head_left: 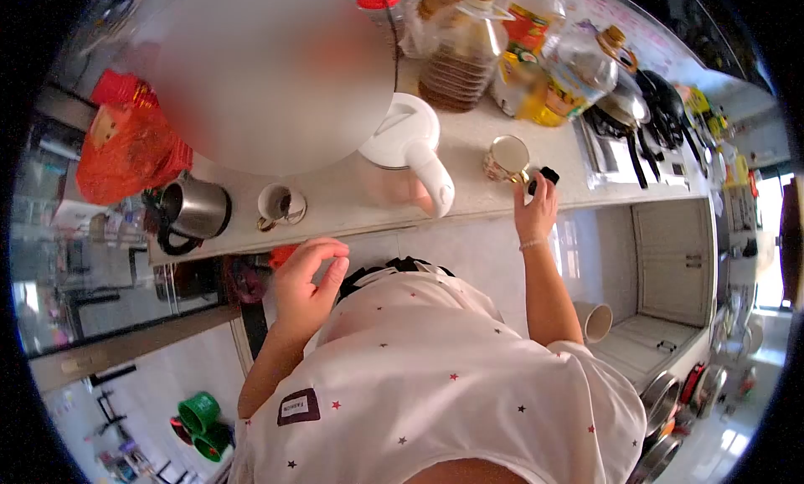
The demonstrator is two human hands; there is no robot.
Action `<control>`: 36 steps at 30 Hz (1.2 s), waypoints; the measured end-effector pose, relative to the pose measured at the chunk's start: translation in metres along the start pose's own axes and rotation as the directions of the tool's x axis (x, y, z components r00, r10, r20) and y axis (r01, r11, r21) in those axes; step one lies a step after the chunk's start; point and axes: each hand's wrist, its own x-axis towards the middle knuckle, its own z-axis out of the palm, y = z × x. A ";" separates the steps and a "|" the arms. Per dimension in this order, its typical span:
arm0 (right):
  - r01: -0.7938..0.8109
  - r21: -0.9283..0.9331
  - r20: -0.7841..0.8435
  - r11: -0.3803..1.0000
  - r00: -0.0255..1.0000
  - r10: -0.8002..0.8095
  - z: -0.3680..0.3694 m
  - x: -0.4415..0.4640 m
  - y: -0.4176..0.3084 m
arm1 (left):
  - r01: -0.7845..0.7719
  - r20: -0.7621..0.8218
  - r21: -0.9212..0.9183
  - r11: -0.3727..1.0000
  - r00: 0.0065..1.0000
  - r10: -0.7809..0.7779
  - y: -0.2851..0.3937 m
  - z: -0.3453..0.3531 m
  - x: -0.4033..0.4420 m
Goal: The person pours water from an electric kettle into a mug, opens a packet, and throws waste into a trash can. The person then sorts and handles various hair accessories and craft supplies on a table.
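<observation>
My right hand point(537, 209) reaches to the counter's front edge, its fingers closed around a small black object point(549, 175) whose kind I cannot make out. Close by on the left stands a patterned cup point(507, 157) with a gold-coloured handle; whether my fingers touch that handle is unclear. My left hand point(310, 275) hangs in front of the counter, fingers curved and thumb apart, with nothing in it. Beyond it, a second cup point(281, 203) has something dark inside. Between the two cups is a clear pitcher point(408, 153) with a white lid and handle.
A steel kettle point(201, 208) and a red plastic bag point(126, 153) stand on the left of the counter point(335, 212). Large oil bottles point(465, 53) line the back. Pans point(624, 107) sit at the right. A large blurred area hides the back left.
</observation>
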 end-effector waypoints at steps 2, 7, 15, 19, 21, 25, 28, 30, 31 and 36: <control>0.123 0.289 0.052 0.949 0.988 -0.144 -0.013 -0.013 -0.034 | 0.047 -0.071 0.025 0.999 0.996 -0.045 0.007 0.002 -0.011; -0.128 0.642 0.392 0.756 0.902 -0.181 0.012 -0.034 -0.122 | 0.088 -0.266 0.146 0.985 0.963 -0.047 -0.027 -0.022 -0.020; -0.329 0.924 0.348 0.193 0.935 -0.071 0.031 -0.022 -0.138 | 0.439 -0.397 -0.096 0.894 0.806 -0.438 -0.113 -0.023 -0.065; -0.338 0.904 0.372 0.261 0.924 -0.092 0.008 -0.012 -0.150 | 0.432 -0.408 -0.042 0.901 0.816 -0.410 -0.137 -0.014 -0.053; -0.306 0.886 0.360 0.347 0.928 -0.100 -0.015 -0.014 -0.170 | 0.418 -0.377 -0.096 0.903 0.825 -0.422 -0.128 -0.015 -0.032; -0.273 0.885 0.382 0.378 0.889 -0.251 -0.029 -0.004 -0.179 | 0.350 -0.349 0.012 0.937 0.879 -0.324 -0.165 0.002 0.011; -0.276 0.845 0.439 0.457 0.847 -0.300 -0.037 -0.003 -0.199 | 0.361 -0.364 0.024 0.932 0.872 -0.328 -0.179 0.000 0.023; -0.270 0.802 0.488 0.533 0.811 -0.323 -0.042 -0.006 -0.212 | 0.354 -0.443 0.034 0.934 0.843 -0.304 -0.182 -0.006 0.019; -0.252 0.781 0.508 0.572 0.788 -0.347 -0.044 -0.006 -0.220 | 0.335 -0.486 0.034 0.942 0.828 -0.278 -0.188 -0.011 0.015; -0.207 0.664 0.601 0.719 0.720 -0.347 -0.039 -0.017 -0.257 | 0.364 -0.524 -0.050 0.930 0.783 -0.334 -0.195 -0.051 -0.004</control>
